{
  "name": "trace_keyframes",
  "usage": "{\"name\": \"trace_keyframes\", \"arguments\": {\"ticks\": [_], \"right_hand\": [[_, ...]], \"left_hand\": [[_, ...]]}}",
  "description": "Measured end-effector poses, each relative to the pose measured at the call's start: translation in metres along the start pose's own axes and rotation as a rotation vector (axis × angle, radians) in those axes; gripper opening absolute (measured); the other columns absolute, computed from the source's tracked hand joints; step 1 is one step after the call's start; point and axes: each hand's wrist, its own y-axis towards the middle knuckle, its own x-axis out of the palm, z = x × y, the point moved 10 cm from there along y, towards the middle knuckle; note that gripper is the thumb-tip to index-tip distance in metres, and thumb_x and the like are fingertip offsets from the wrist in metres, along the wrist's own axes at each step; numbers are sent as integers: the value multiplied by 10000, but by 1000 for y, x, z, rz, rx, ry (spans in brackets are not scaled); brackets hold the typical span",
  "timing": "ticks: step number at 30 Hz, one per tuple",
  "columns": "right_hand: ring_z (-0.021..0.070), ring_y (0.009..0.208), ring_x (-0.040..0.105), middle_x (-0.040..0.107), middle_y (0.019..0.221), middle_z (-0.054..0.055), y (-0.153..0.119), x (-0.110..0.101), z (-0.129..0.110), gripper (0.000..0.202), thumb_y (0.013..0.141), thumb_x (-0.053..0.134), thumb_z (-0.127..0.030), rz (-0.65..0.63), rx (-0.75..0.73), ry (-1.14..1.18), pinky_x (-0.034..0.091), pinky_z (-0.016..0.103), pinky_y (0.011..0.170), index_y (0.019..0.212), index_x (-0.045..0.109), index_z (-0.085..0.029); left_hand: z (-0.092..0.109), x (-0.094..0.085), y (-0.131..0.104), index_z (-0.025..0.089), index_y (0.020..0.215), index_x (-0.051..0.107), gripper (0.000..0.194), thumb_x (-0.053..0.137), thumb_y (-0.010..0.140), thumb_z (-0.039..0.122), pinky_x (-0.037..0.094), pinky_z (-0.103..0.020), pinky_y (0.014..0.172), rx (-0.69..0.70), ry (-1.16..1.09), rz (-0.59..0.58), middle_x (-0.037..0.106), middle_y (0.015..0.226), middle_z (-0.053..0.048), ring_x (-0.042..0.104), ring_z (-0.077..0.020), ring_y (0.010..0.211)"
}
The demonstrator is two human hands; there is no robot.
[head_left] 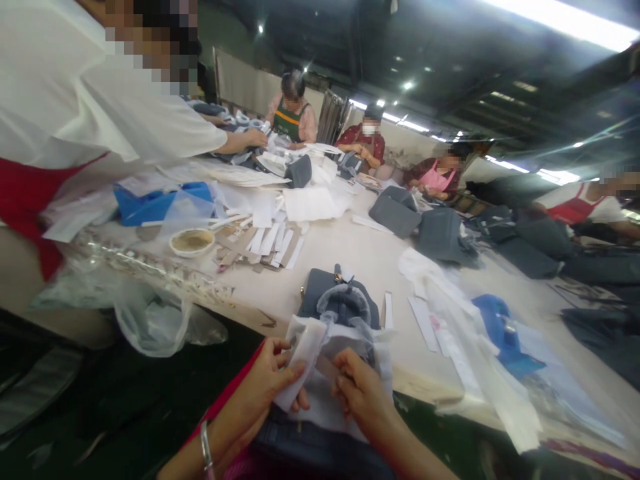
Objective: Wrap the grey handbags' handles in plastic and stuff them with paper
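Just in front of me, at the table's near edge, lies a dark blue-grey bag (313, 288) with its handle wrapped in clear film. White tissue paper (384, 357) is spread over its near part. My left hand (277, 380), with a bangle on the wrist, holds a folded strip of white paper (306, 353) between thumb and fingers. My right hand (357, 387) pinches a small grey-brown card piece (327, 367) beside that strip. Below both hands, more dark blue material (320, 447) lies near my lap.
A round tub (191, 242), card strips (265, 245) and a blue holder (150, 203) are at the left of the table (345, 247). Another blue holder (505, 333) and long white paper (475, 347) lie right. Grey bags (440, 233) stand farther back. Several people work around the table.
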Motion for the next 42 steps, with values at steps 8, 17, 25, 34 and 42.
{"name": "trace_keyframes", "arguments": {"ticks": [8, 17, 25, 34, 42], "right_hand": [[66, 351, 357, 538, 553, -56, 29, 28, 12, 347, 655, 631, -461, -144, 192, 298, 274, 218, 370, 810, 453, -207], [78, 430, 377, 538, 575, -38, 28, 19, -8, 146, 749, 552, -311, -107, 55, 125, 268, 214, 427, 804, 497, -187], [193, 958, 615, 624, 1059, 72, -19, 0, -54, 452, 761, 458, -7, -88, -495, -320, 494, 303, 793, 1153, 515, -225], [201, 917, 542, 643, 940, 68, -34, 19, -145, 231, 911, 458, -64, 168, -1101, -598, 416, 365, 817, 767, 592, -186], [202, 871, 514, 649, 853, 31, 9, 41, -133, 188, 792, 523, -3, -74, -917, -664, 366, 386, 830, 754, 545, -185]], "left_hand": [[8, 10, -5, 167, 1138, 447, 561, 776, 751, 406, 485, -213, 433, -40, -45, -93, 686, 956, -85, 672, -155, 506], [7, 8, -7, 94, 1063, 608, 494, 792, 725, 404, 494, -218, 474, -70, -25, -76, 725, 843, -114, 655, -150, 512], [10, 10, -7, 74, 987, 651, 447, 789, 716, 402, 463, -202, 428, -52, -50, -56, 691, 637, -79, 605, -138, 442], [11, 12, -5, 84, 873, 663, 413, 788, 701, 438, 470, -232, 431, -10, -2, -28, 657, 523, -63, 590, -156, 408], [24, 16, -9, 127, 958, 625, 434, 743, 732, 478, 462, -227, 402, 65, 103, 15, 672, 657, -49, 657, -196, 475]]}}
